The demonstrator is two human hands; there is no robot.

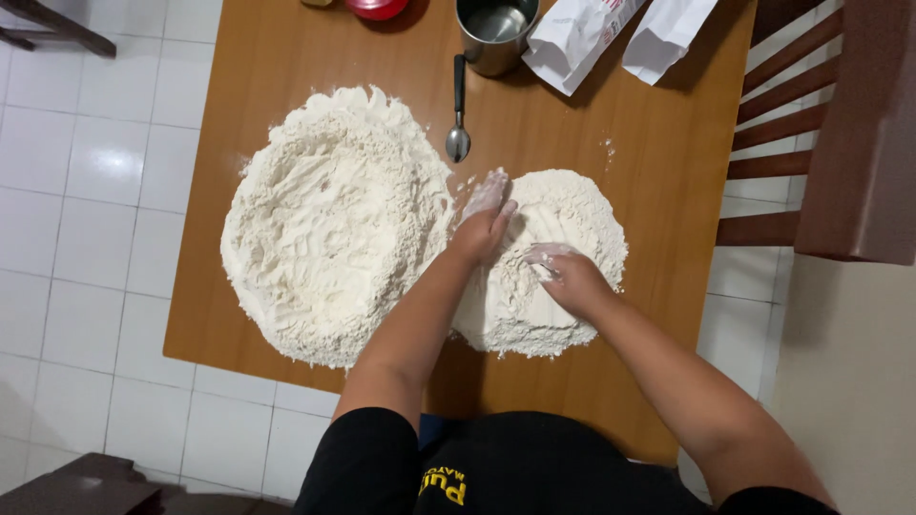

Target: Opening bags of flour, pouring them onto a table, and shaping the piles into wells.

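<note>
White glossy tiled floor (105, 191); wooden table (668, 172) at centre; dark slatted wooden chair (830, 143) right; dark furniture edges at left corners.

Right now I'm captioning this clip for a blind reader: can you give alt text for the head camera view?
Seen from above, a person's left hand and right hand, both floury, press into the smaller flour mound on a wooden table, beside a larger flour mound. A spoon, metal cup and white paper bags lie beyond.
</note>
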